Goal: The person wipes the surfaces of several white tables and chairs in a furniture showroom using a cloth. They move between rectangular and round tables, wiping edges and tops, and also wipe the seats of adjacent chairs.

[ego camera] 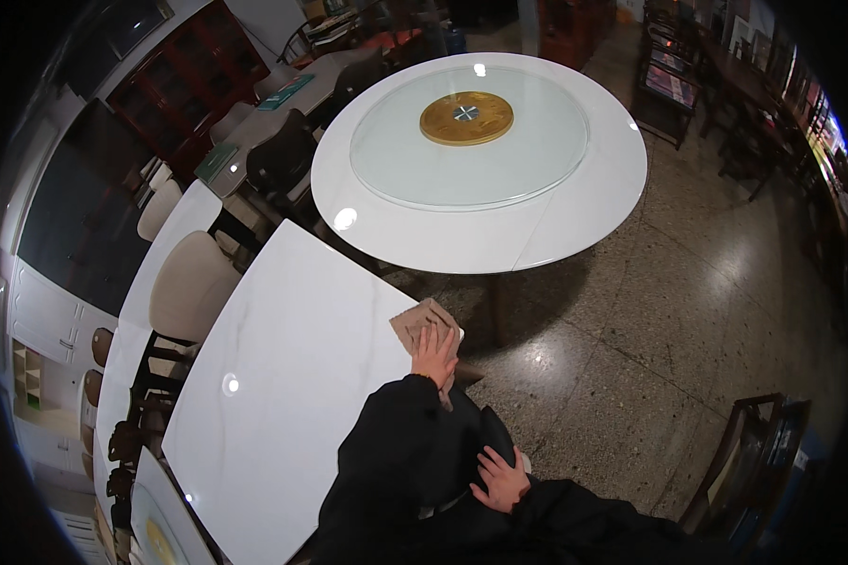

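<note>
A brown cloth [422, 318] lies over the near right corner of a white marble-patterned rectangular table [290, 339], with part of it hanging past the edge. My left hand [434, 355] presses on the cloth, palm down, its fingers pointing away from me. Lower down, my right hand [500, 480] rests with spread fingers on my dark clothing, around the leg, and holds nothing. Beyond the corner stands a round white table [579, 226] with a glass turntable [403, 162] and a gold-coloured disc [466, 127] at its centre.
Pale chairs [191, 286] and another long white table [131, 304] line the left side. Dark chairs [283, 152] stand behind. A dark wooden rack [738, 459] is at the lower right on the speckled stone floor [629, 395]. A red-brown cabinet [187, 78] stands far left.
</note>
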A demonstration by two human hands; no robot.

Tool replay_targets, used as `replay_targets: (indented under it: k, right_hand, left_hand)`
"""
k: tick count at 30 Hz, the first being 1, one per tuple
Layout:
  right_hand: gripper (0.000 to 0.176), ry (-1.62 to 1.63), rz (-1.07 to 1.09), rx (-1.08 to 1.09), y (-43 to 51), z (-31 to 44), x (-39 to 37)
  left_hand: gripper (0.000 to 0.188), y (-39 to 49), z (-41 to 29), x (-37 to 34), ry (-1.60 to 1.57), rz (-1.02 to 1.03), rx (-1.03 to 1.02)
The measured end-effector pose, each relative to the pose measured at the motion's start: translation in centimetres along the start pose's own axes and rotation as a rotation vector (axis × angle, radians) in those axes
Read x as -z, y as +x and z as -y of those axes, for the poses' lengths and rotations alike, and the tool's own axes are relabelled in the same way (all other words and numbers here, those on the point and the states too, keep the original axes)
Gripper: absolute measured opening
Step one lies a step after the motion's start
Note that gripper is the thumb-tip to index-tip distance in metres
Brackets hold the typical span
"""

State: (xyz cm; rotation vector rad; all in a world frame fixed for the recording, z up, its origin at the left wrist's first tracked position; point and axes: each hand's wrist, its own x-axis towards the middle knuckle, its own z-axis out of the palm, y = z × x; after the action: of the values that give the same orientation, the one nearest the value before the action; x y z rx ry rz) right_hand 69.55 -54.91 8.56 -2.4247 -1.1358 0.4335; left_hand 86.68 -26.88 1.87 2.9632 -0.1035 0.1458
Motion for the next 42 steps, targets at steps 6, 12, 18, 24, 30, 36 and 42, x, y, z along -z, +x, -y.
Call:
replay_targets:
  k: [6, 12, 18, 24, 30, 36, 42]
  right_hand:
    - [0.048, 0.007, -0.037, -0.006, -0.1, 0.0, 0.1]
    - [0.045, 0.014, -0.047, 0.000, 0.0, 0.0, 0.4]
    - [0.043, 0.009, -0.055, -0.008, 0.1, 0.3, 0.5]
    - [0.043, -0.002, -0.069, -0.014, 0.2, 0.1, -0.2]
    - [0.042, -0.107, -0.044, -0.033, 0.2, -0.5, -0.7]
    - [0.040, -0.130, -0.050, -0.015, 0.2, -0.4, 0.0]
    - [0.039, -0.116, -0.067, -0.016, 0.5, -0.3, 0.3]
  left_hand:
    - [0.066, 5.5, -0.8, 0.8, -0.040, 0.093, 0.102]
    - [0.065, 7.0, 6.3, -2.9, 0.033, 0.067, 0.161]
    - [0.071, 2.5, 11.0, -1.0, -0.055, 0.095, 0.601]
    - [0.071, -7.0, 11.1, 0.6, -0.037, -0.102, 0.722]
    - [0.069, -19.9, 10.8, 2.9, -0.075, -0.014, 0.803]
    - [0.068, -32.4, 7.4, 6.0, -0.134, -0.084, 0.889]
    - [0.081, -38.6, 5.8, 6.8, -0.327, -0.016, 0.757]
